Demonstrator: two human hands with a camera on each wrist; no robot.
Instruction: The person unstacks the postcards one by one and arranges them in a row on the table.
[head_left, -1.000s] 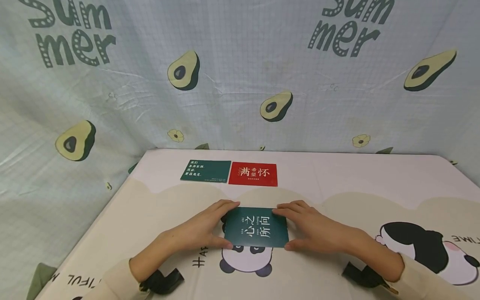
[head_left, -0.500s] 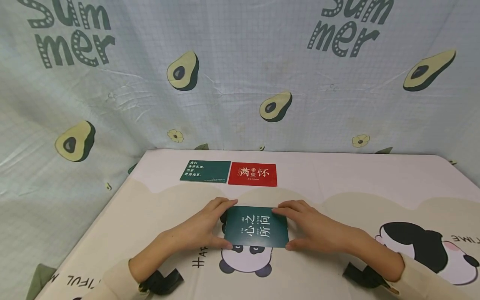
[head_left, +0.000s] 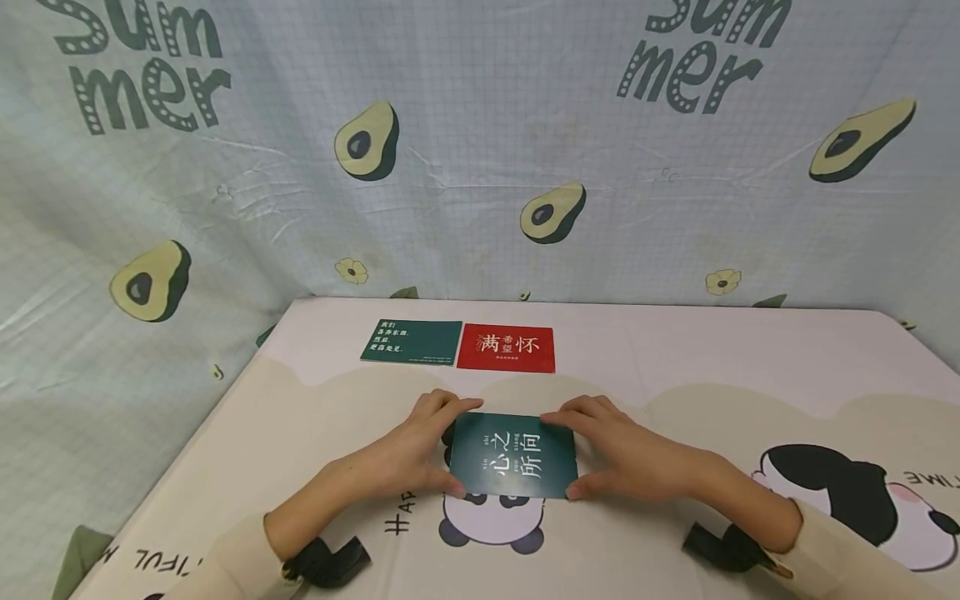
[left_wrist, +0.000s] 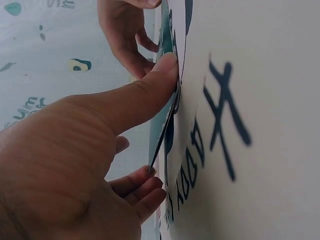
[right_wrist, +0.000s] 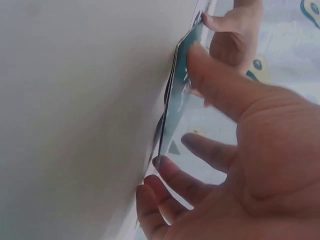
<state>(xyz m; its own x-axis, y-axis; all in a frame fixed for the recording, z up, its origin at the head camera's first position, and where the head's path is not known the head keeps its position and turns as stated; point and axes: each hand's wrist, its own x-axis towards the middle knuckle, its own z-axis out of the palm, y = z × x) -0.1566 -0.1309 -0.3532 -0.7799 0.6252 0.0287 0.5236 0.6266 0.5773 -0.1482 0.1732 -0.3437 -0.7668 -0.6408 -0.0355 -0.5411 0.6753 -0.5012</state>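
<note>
Left hand (head_left: 411,454); right hand (head_left: 618,454) | both grips clamped on dark-green lettered card (head_left: 513,457), at opposite ends | advisable: light, equal pressure; both ends level

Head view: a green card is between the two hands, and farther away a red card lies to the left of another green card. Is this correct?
Not quite: the head view shows the red card to the right of the far green card. The near green card is between the left hand and right hand.
</note>
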